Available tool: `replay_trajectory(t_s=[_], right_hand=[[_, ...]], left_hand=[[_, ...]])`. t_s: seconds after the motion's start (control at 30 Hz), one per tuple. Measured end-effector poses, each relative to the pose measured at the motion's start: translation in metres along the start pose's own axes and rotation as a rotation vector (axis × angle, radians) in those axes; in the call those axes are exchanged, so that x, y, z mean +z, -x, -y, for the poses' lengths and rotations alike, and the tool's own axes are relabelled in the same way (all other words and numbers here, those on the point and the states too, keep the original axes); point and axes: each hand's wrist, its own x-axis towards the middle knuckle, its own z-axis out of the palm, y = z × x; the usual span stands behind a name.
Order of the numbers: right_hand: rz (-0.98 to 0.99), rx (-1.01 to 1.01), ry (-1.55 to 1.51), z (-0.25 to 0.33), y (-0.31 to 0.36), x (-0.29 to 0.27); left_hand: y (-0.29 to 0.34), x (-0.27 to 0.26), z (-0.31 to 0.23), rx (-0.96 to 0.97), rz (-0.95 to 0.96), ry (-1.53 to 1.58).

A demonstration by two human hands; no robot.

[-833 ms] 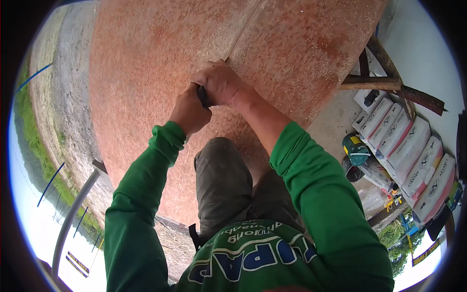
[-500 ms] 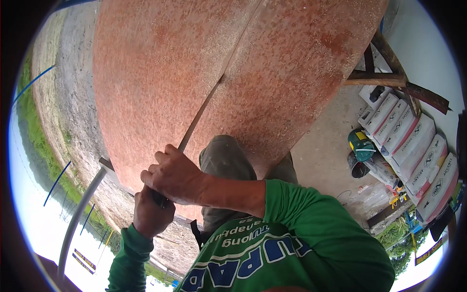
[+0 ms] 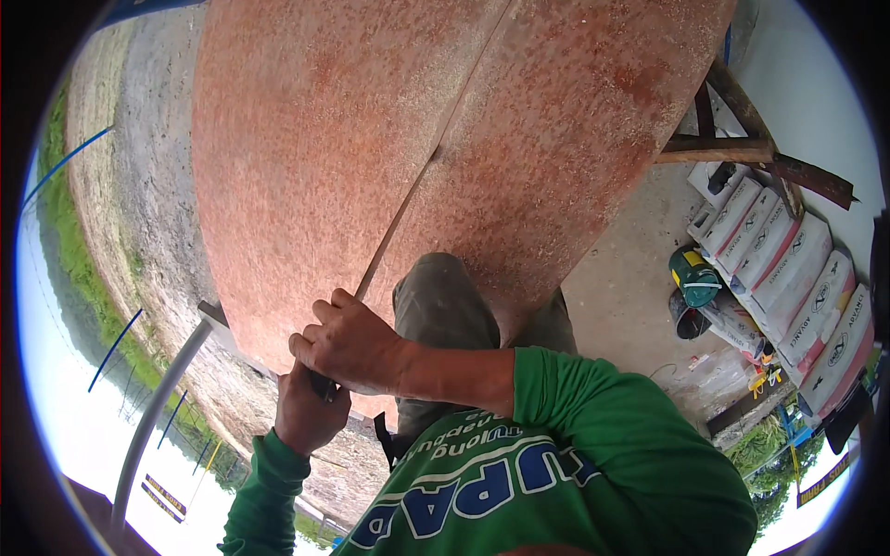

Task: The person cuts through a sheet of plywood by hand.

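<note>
R hand [image 3: 350, 345]: lower left of frame; fingers curled over near end of thin strip [image 3: 393, 225]. Fingertips mostly hidden, so I can't tell if it's really gripping.
L hand [image 3: 311, 412]: just below + left of R hand, touching it; closed round dark obj [image 3: 323, 385]. Only a bit shows, can't ID from my end.
Strip: long axis runs diag., up + right from hands to upper ctr. R hand nearer, L hand behind it. Past a dark spot I get a thin line [image 3: 471, 78] on to top edge; same piece or not, can't tell.
Board [image 3: 287, 157]: reddish, pale-specked, fills ctr + top; strip runs over it.
Knee [image 3: 441, 296]: just right of R hand.
Bags [image 3: 788, 287]: stacked far right, green bucket [image 3: 693, 278] beside, well apart from hands.
</note>
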Motion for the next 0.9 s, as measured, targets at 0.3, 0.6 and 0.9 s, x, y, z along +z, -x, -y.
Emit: replay_trajectory(t_s=[0.3, 0.6, 0.9], right_hand=[[0.079, 0.107, 0.129, -0.188, -0.026, -0.036], [0.051, -0.004, -0.053, 0.01, -0.002, 0.001], [0.109, 0.155, 0.183, -0.183, -0.029, -0.034]], left_hand=[[-0.182, 0.034, -0.062, 0.189, -0.174, -0.006], [0.007, -0.002, 0.002, 0.015, -0.038, 0.053], [-0.182, 0.04, -0.055, 0.178, -0.156, -0.033]])
